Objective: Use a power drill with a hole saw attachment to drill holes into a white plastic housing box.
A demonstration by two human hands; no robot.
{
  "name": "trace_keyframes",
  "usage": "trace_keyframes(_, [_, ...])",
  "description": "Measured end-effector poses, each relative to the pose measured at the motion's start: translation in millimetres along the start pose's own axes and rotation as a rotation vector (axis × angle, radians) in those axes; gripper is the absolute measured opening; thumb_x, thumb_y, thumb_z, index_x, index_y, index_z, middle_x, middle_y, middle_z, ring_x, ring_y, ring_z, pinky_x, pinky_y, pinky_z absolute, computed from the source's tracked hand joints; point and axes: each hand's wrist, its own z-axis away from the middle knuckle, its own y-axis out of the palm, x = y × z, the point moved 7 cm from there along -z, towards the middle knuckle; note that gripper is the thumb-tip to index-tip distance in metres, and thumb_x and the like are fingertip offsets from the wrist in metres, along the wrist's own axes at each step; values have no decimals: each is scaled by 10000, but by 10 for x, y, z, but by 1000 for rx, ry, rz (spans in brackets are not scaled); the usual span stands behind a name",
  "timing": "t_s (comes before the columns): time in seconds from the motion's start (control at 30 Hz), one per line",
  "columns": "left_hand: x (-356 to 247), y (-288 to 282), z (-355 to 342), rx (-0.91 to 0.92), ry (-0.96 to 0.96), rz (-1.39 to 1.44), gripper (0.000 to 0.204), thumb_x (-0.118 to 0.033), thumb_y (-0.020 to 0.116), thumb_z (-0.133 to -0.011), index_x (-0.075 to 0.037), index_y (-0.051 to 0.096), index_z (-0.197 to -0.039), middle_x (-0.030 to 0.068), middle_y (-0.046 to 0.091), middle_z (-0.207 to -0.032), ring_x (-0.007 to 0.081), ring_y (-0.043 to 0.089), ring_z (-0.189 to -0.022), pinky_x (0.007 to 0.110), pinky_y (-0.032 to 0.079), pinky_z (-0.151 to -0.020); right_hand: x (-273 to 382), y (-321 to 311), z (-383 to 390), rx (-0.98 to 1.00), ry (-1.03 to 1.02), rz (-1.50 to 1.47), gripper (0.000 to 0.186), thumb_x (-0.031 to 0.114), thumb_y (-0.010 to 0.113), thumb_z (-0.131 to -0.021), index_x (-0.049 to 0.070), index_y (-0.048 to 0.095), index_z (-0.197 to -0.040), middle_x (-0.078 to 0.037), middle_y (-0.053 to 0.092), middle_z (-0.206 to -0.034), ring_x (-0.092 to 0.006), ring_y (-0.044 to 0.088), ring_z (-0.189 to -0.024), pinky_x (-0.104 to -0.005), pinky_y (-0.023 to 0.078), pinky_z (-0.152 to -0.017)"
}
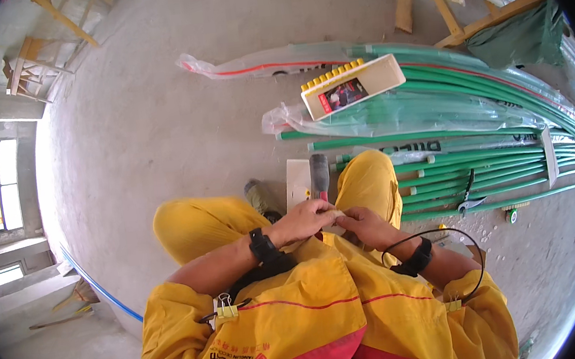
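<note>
My left hand [304,220] and my right hand [368,226] meet in front of my lap, fingers bent and pinched together. Between their fingertips shows a small pale piece [335,214], too small and covered to name. Just beyond my left hand, a tool with a dark grey cylindrical end and a red part [319,172] stands between my knees; its lower part is hidden. Beside it on the floor is a white box [296,178], partly covered by my hand and leg.
Many green pipes [497,170], some in clear plastic sleeves, lie at the right. On them rest an open white tray [383,77] with yellow fittings along its edge and a black-handled pipe cutter [470,199]. Wooden trestles [438,2] stand far right; a blue pipe [99,287] runs at the left.
</note>
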Motion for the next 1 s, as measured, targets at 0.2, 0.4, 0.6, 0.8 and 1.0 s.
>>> trace_keyframes(0.2, [-169, -29, 102, 100, 56, -195, 306, -242, 581, -883, 10, 605, -1056, 63, 632, -780, 110, 616, -579, 244, 494, -534, 111, 42, 113, -135, -301, 184, 357, 307, 584, -891, -15, 575, -1046, -134, 622, -827, -219, 608, -774, -341, 472, -719])
trace_keyframes(0.4, [-118, 0, 98, 64, 126, -178, 266, -208, 592, -885, 23, 587, -1019, 59, 623, -771, 108, 596, -553, 247, 478, -507, 123, 68, 113, -94, -300, 171, 351, 295, 593, -887, -1, 560, -1073, -156, 620, -856, -244, 606, -781, -348, 473, -718])
trace_keyframes(0.6, [-146, 11, 109, 38, 193, -242, 233, -183, 580, -892, 22, 573, -1002, 74, 621, -776, 123, 586, -570, 262, 478, -534, 116, 64, 93, -116, -319, 199, 337, 286, 592, -884, -3, 558, -1052, -175, 620, -864, -284, 613, -786, -362, 477, -713])
trace_keyframes(0.8, [-166, 4, 120, -19, 270, -313, 260, -154, 576, -885, 17, 573, -1081, 86, 617, -772, 139, 583, -589, 273, 481, -570, 134, 33, 76, -109, -324, 249, 340, 265, 622, -863, 1, 562, -1068, -175, 626, -879, -276, 627, -776, -356, 491, -703])
trace_keyframes(1.0, [-215, -29, 112, -19, 227, -313, 317, -156, 612, -828, 3, 600, -1102, 99, 633, -775, 147, 609, -619, 274, 493, -608, 327, -107, 336, -253, -513, 124, 368, 179, 662, -810, 18, 585, -1132, -143, 653, -891, -230, 648, -784, -316, 510, -721])
